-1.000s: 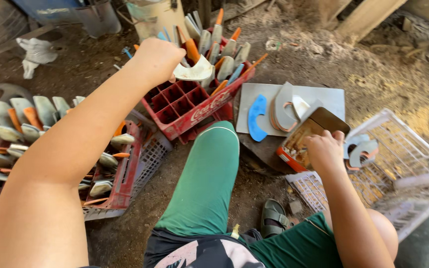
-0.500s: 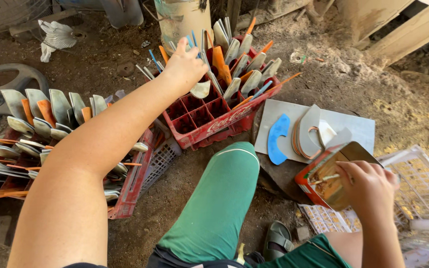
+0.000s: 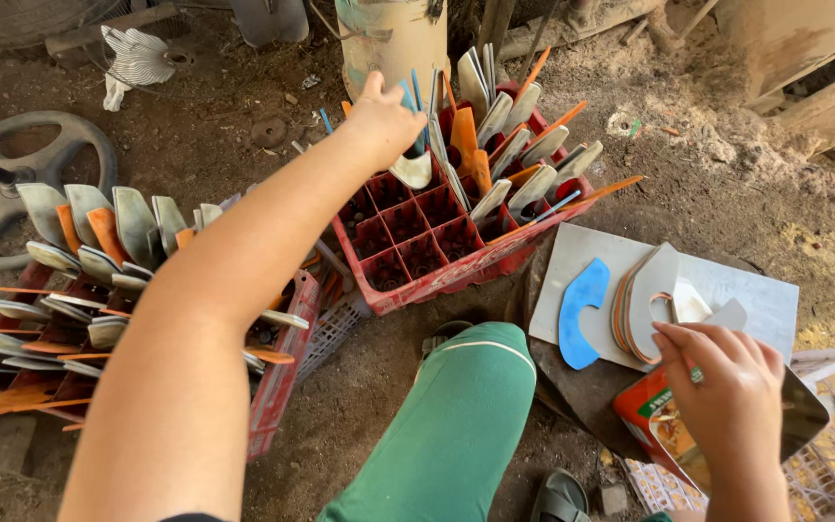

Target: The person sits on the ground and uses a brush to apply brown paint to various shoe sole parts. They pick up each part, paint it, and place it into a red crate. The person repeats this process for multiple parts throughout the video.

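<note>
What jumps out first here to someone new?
The left hand, arm stretched across the frame, sets a pale curved blade into the red compartment crate at centre, whose far cells bristle with upright grey and orange blades. A second red crate at left is packed with similar blades. At lower right the right hand sits by a stack of curved cutouts and a blue curved piece on a white board.

free: empty crate cells [image 3: 408,246] below left hand [image 3: 384,121] | blocked: upright blades [image 3: 514,121] right of it
</note>
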